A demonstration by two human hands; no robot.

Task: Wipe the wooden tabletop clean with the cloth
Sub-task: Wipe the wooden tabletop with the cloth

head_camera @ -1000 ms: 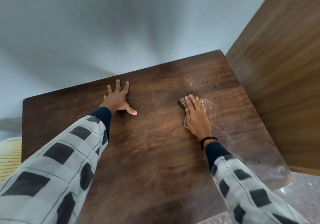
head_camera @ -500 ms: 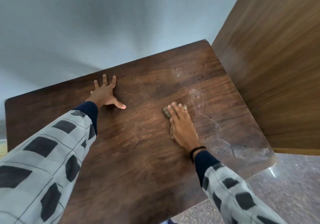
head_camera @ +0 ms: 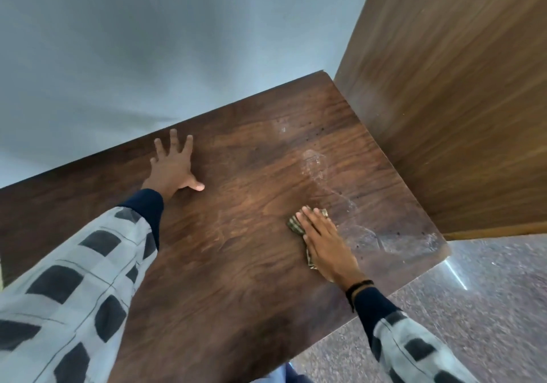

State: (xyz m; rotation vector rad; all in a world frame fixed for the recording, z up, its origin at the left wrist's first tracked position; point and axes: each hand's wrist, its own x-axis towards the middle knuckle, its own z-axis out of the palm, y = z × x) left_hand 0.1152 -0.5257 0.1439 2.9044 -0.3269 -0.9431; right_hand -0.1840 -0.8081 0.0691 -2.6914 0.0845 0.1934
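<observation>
Two hands are laid on the wooden tabletop [head_camera: 236,279]: the left hand [head_camera: 173,169] is spread flat near the far edge; the cloth [head_camera: 296,225] is pressed down by the right hand [head_camera: 325,243], fingers straight, beside seemingly wet streaks [head_camera: 364,234].

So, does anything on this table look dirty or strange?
Yes. A pale, filmy streak runs over the tabletop right of the cloth, toward the near right corner; it dulls the wood grain.
</observation>
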